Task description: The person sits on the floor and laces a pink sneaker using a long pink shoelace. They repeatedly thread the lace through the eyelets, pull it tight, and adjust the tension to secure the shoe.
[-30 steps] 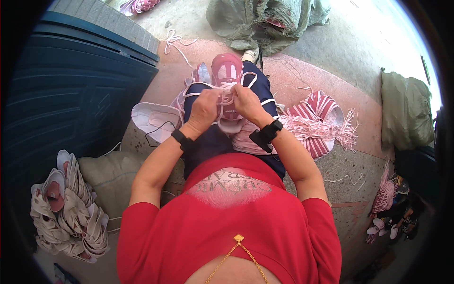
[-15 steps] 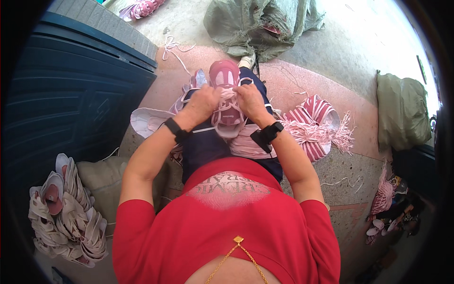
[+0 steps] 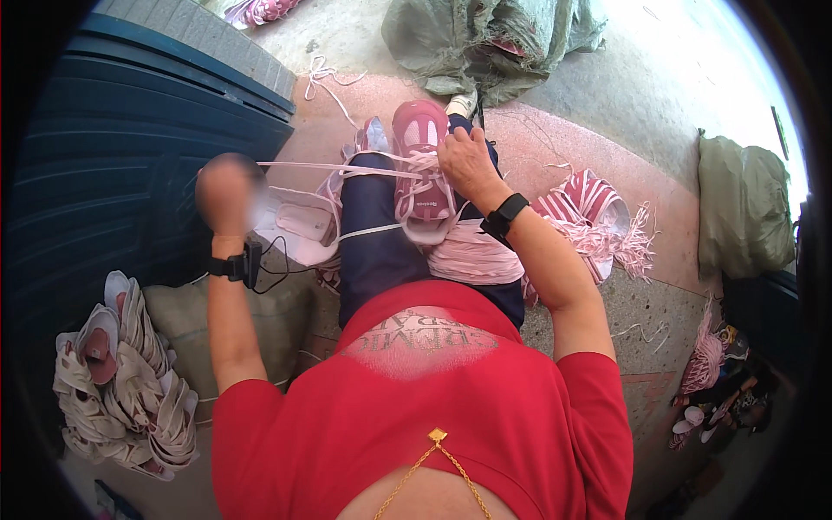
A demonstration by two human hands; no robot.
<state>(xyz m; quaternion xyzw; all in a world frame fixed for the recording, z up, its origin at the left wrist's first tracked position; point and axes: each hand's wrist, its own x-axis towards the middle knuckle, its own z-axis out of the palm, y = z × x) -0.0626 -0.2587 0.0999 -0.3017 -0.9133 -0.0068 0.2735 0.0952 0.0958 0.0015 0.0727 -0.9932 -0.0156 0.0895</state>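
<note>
- Your left hand (image 3: pixel 227 195) is blurred, so you cannot tell how far it is open; a taut pale lace (image 3: pixel 303 165) runs from it.
- Your right hand (image 3: pixel 471 160) curls against the lacing of the pink shoe (image 3: pixel 429 198); its exact grip cannot be told.
- That shoe, toe-away between your legs, should feel light and pliable; hold it by the eyelet edge.

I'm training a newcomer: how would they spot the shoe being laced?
Find the red shirt, then the blue trousers beyond it. Between their legs, by the right hand, is the pink shoe; unlike its neighbours, a lace stretches from it to the left hand.
</note>
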